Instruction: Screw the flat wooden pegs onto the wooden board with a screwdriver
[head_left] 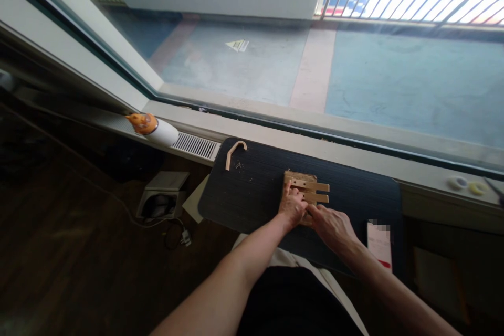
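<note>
On the black tabletop (260, 163) lies a wooden block (301, 174). Two narrow wooden strips (323, 187) rest across it and stick out past its right side; the upper strip has dark holes. My left hand (292, 207) holds the block from the left, its fingers reaching over the block and strips. Close against it, my right hand (331, 226) is closed at the block's lower right, fingers curled together. What the right fingers pinch is hidden. A hook-shaped wooden piece (229, 157) lies at the table's far left, beside small dark metal bits (238, 165).
A phone-like pale slab (378, 247) lies at the table's right. Behind the table runs a window sill (268, 139). A white bottle with an orange top (165, 134) stands on the vent at left. Tape-like rolls (477, 188) sit on the right sill. Below left is an open box (167, 181).
</note>
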Demonstrator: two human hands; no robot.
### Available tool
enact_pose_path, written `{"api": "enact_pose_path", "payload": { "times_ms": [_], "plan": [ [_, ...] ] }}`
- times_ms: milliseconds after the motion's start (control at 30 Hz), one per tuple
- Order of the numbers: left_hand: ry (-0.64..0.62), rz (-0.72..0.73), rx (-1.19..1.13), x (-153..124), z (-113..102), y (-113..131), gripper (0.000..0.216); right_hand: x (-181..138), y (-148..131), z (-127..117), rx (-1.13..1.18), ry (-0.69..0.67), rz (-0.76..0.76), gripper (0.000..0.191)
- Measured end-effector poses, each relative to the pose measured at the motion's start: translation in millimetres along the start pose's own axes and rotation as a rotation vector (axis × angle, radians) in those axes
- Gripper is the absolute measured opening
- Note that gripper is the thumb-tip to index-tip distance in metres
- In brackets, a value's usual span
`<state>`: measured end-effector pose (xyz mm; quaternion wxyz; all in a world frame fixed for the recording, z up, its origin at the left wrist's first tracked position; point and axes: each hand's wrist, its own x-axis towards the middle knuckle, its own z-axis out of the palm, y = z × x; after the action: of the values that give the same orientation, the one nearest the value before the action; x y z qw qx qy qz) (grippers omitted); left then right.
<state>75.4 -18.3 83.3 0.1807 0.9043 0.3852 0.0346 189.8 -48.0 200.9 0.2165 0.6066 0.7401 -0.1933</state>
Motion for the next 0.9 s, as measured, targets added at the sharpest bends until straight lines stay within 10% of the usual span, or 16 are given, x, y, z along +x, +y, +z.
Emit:
{"api": "enact_pose_path", "payload": {
  "times_ms": [900],
  "plan": [
    [0.013,0.0,-0.015,0.1,0.3,0.4,0.018,-2.8,2.9,-1.5,0.017,-0.005,-0.041,0.029]
  ]
}}
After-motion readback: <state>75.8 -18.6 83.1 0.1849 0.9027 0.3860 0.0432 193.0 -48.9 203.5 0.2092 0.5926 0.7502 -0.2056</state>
